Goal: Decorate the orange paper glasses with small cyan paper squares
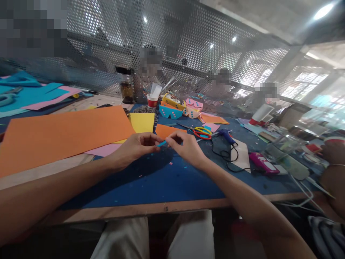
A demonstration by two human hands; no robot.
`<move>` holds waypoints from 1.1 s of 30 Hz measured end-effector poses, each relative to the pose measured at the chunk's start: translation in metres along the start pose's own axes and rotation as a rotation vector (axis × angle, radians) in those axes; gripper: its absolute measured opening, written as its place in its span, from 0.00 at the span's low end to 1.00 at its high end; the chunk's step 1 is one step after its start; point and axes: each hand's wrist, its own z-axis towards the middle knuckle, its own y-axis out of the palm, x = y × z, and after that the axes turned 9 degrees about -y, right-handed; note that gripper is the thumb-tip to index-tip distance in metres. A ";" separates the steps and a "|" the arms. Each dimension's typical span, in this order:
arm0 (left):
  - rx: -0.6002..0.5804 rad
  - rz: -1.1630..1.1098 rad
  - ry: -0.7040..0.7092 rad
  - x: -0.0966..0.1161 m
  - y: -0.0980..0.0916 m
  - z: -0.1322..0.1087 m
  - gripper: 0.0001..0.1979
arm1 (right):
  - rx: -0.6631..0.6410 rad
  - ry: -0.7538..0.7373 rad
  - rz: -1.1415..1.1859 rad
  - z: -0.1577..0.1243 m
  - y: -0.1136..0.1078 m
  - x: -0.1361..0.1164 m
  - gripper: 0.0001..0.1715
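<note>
Both my hands meet over the blue mat (167,180) near the middle of the table. My left hand (136,146) and my right hand (185,145) pinch the two ends of a small light-blue paper strip (162,143) between fingertips. The fingers of both hands are curled closed around it. A large orange sheet (61,135) lies just left of my left hand, with a yellow sheet (142,122) and a pink sheet (105,150) beside it. Tiny paper scraps dot the mat under my hands.
Scissors with red and yellow handles (202,132) and a blue glue gun (225,136) with a black cord lie right of my hands. Folded paper crafts (178,108) and a red cup (152,101) stand at the back before a perforated metal screen. Another person's arm (332,169) is at far right.
</note>
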 end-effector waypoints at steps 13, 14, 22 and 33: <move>0.004 0.073 0.004 0.003 0.002 -0.004 0.20 | 0.039 -0.055 -0.019 -0.002 -0.003 0.003 0.10; 0.002 0.072 0.000 0.002 0.001 -0.004 0.19 | 0.042 -0.062 -0.023 -0.002 -0.003 0.003 0.10; -0.012 0.080 -0.006 0.002 0.001 -0.005 0.17 | 0.047 -0.073 -0.021 -0.002 -0.003 0.002 0.10; -0.041 0.033 -0.001 -0.003 -0.002 -0.004 0.16 | 0.057 -0.059 -0.036 -0.003 -0.003 0.002 0.10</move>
